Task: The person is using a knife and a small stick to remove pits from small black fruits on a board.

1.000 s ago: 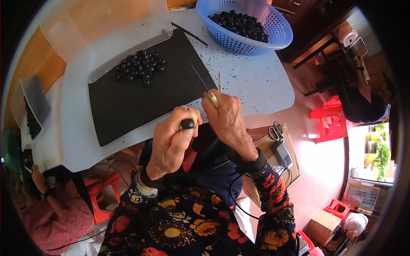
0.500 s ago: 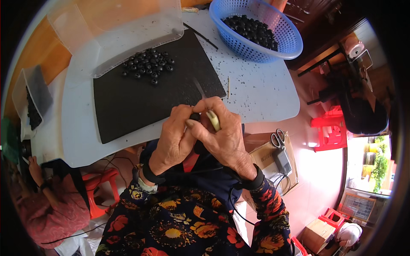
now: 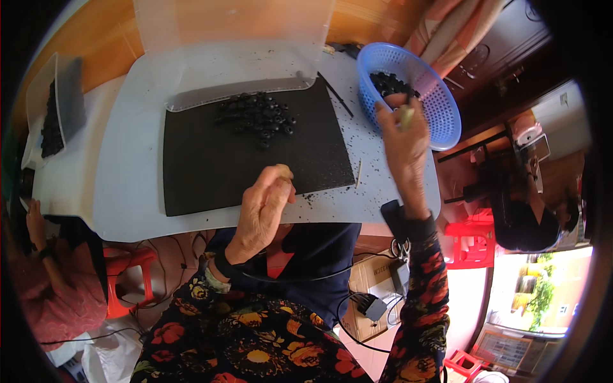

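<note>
My right hand reaches over the rim of a blue plastic basket holding small black round pieces. It grips a pale yellowish tool whose tip points into the basket. My left hand hovers with curled fingers over the near edge of a black mat. Nothing shows inside its fist. A pile of black round pieces lies at the far side of the mat.
The mat lies on a white table. A clear plastic lid stands behind the pile. A thin pale stick and a dark stick lie right of the mat. Left, a tray; another person sits there.
My hands were together at the table's near edge around a black piece and the tool. Now my right hand has moved away to the basket, while the left stays.
</note>
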